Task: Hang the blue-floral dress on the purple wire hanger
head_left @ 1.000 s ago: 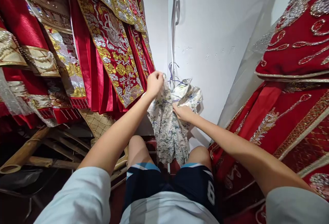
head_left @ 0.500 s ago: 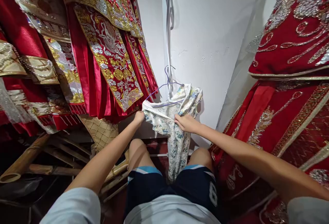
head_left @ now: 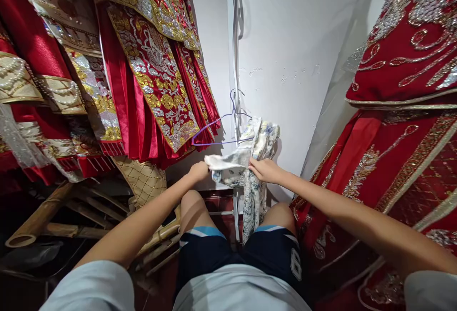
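Observation:
A white floral garment [head_left: 254, 192] hangs from the right side of a purple hanger [head_left: 216, 143], whose left arm is bare. The hanger hooks onto a white metal upright [head_left: 235, 63] at the wall. My left hand [head_left: 199, 171] pinches the garment's left end, below the hanger's bare left corner. With closed fingers, my right hand [head_left: 264, 170] grips the cloth near its middle. The garment's lower part dangles between my knees.
Red dresses with gold and silver embroidery [head_left: 160, 82] hang at the left. More red beaded dresses [head_left: 403, 73] hang close on the right. Bamboo poles [head_left: 39, 215] stand at the lower left, near my left arm. A pale wall [head_left: 285, 30] is ahead.
The garment's left side has come off the hanger's left arm, which now shows bare. My left hand has moved slightly right and down with the cloth; my right hand has shifted slightly right.

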`<state>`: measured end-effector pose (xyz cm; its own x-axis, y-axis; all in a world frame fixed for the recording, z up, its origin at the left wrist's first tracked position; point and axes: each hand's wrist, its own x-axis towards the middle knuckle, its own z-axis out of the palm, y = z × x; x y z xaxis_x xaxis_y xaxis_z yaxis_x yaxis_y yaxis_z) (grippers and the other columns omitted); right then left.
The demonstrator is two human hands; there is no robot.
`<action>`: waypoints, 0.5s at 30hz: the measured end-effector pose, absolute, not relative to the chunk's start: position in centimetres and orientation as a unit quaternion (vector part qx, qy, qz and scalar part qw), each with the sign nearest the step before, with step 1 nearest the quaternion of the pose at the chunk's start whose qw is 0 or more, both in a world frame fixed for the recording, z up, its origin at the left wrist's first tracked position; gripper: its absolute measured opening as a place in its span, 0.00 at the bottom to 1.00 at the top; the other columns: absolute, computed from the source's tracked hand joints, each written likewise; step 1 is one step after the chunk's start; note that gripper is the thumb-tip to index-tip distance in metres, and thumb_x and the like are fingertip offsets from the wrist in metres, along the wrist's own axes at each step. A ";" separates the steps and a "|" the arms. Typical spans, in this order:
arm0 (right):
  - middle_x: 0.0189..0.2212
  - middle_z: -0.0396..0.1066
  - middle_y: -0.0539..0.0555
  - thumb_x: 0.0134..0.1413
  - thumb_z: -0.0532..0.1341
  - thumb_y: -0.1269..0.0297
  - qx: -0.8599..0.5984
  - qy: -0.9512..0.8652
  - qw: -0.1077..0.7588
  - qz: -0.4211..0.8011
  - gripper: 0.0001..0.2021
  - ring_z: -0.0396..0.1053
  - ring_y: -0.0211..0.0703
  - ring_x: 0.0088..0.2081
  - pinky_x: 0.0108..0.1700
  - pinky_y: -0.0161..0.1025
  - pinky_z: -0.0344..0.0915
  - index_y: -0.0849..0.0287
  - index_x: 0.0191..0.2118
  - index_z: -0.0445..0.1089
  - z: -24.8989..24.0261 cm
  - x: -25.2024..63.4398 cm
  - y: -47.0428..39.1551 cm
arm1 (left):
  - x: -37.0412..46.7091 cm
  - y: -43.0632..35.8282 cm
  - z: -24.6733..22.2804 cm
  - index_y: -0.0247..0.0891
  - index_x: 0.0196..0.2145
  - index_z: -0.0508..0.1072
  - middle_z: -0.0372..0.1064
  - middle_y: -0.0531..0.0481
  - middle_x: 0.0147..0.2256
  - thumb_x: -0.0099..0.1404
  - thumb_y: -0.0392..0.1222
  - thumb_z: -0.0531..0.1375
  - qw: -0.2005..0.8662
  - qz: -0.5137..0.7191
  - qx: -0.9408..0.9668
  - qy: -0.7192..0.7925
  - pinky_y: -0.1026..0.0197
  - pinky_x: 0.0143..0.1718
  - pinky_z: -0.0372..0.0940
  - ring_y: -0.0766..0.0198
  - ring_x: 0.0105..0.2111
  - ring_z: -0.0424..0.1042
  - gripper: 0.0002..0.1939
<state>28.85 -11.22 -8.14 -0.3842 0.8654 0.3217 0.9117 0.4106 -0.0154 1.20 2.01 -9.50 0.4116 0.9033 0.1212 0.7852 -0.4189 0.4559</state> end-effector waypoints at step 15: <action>0.33 0.72 0.55 0.59 0.57 0.66 -0.495 -0.808 0.281 0.154 0.06 0.67 0.47 0.36 0.40 0.40 0.59 0.61 0.33 0.70 -8.8 26.8 -10.8 | 7.1 -4.8 -2.7 0.38 0.34 0.67 0.63 0.55 0.22 0.72 0.49 0.50 0.322 0.448 0.809 0.205 0.63 0.33 0.61 0.65 0.25 0.66 0.15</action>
